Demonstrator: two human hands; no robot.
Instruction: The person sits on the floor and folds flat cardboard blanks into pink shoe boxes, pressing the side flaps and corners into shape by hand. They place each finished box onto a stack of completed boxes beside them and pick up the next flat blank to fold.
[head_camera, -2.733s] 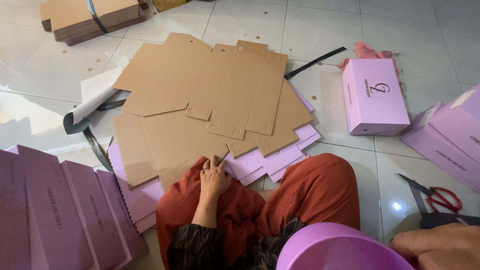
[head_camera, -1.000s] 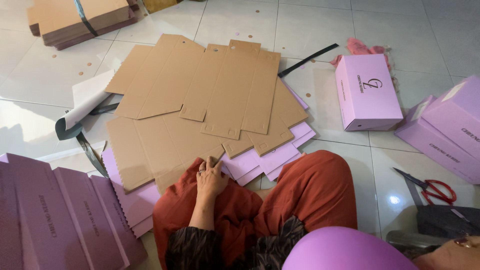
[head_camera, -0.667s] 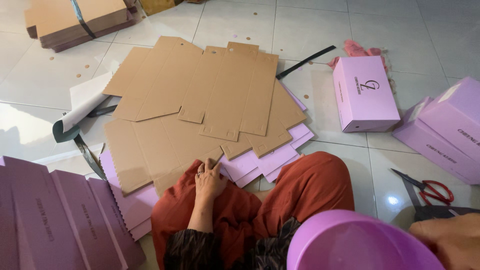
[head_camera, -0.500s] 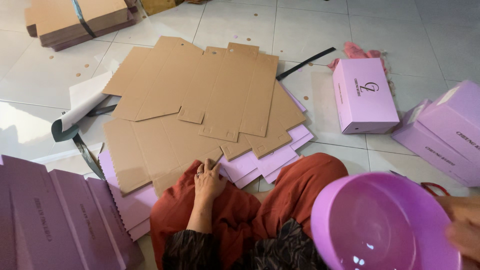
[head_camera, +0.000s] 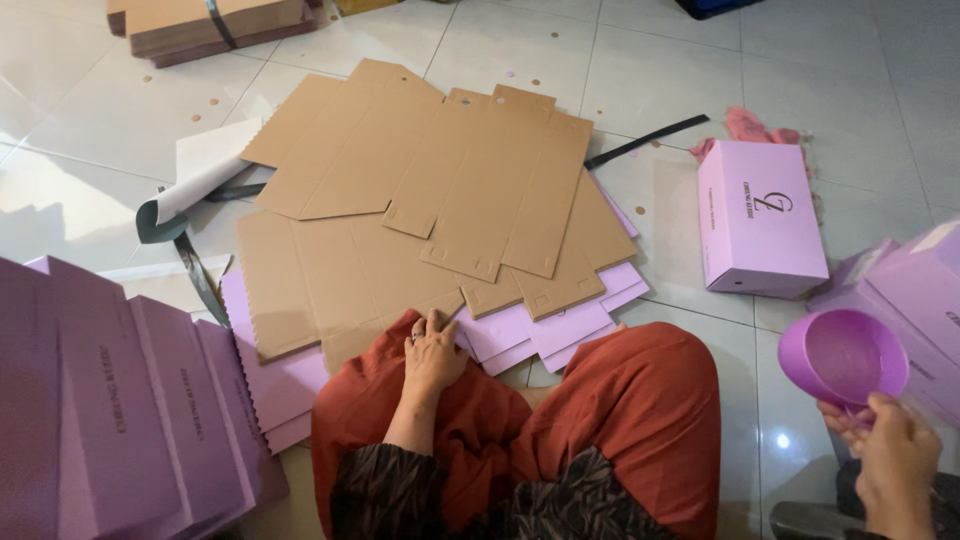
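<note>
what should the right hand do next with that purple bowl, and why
Probably set the purple bowl down on the bare floor tile beside the knee. The right hand holds it tilted in the air by its rim, while the left hand rests by the flat cardboard sheets.

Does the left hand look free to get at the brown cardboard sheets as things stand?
Probably yes: the left hand rests empty on the knee, right at the edge of the brown cardboard sheets, with nothing between.
</note>
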